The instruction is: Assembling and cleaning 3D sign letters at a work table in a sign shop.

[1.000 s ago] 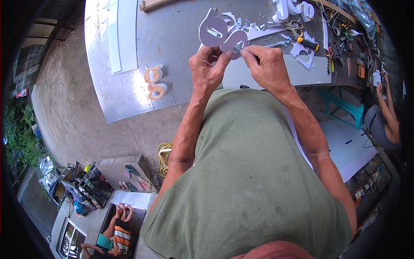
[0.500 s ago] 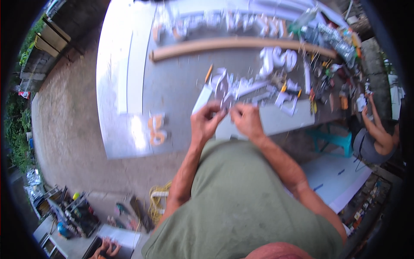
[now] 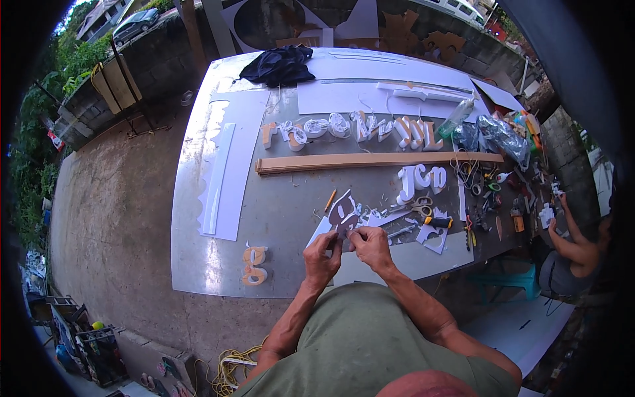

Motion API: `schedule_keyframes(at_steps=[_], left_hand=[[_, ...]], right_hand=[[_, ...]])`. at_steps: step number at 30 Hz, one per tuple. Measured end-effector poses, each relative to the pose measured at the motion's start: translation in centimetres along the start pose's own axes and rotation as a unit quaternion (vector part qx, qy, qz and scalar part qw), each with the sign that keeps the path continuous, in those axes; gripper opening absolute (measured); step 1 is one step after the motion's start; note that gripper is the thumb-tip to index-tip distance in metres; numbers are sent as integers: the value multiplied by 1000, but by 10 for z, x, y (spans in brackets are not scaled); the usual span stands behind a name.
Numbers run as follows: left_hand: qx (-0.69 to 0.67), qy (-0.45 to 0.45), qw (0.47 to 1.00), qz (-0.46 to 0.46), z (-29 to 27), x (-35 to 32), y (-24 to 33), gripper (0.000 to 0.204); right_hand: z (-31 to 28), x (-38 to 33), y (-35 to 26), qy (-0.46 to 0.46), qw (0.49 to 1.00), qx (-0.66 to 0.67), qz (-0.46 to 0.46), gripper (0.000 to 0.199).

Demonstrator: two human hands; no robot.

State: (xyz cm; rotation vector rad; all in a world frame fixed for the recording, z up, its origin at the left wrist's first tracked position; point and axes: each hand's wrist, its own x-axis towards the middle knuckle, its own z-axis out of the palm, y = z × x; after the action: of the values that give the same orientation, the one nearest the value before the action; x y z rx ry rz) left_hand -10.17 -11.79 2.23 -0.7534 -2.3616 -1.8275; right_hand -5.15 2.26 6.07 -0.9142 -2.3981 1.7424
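Observation:
A letter-shaped cutout (image 3: pixel 341 213) with a dark grey-brown face and pale edges stands up between my hands over the near side of the table. My left hand (image 3: pixel 322 259) pinches its lower left part between thumb and fingers. At its lower right, my right hand (image 3: pixel 372 247) is closed with its fingertips on the piece; what exactly they press is too small to tell. White offcuts (image 3: pixel 383 218) lie just beyond the hands, beside an orange pencil-like stick (image 3: pixel 330 200) and a yellow-and-black handled tool (image 3: pixel 438 223). Another letter cutout (image 3: pixel 254 264), tan and white, lies to the left.
Long brown strips (image 3: pixel 377 160) cross the metal-topped table (image 3: pixel 291 218), with a row of white and tan letters (image 3: pixel 337 124) behind. Black cloth (image 3: pixel 276 65) lies at the back. Mixed tools and a teal stool (image 3: pixel 512 281) are at right, near another person (image 3: pixel 574 255).
The head view has tilted up, so the table's far side now shows and my hands appear lower. Both hands stay together at the letter cutout, which now shows more sharply.

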Motion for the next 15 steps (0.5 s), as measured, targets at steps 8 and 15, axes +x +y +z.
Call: schedule_keyframes(at_steps=[8,15], left_hand=[[-23,7,999,-36,0,-2,-9,15],[-17,11,999,-37,-3,0,-3,14]], right_hand=[[2,-1,-3,-10,1000,3,-4,29],[0,-3,-4,-18,999,-12,-31,27]])
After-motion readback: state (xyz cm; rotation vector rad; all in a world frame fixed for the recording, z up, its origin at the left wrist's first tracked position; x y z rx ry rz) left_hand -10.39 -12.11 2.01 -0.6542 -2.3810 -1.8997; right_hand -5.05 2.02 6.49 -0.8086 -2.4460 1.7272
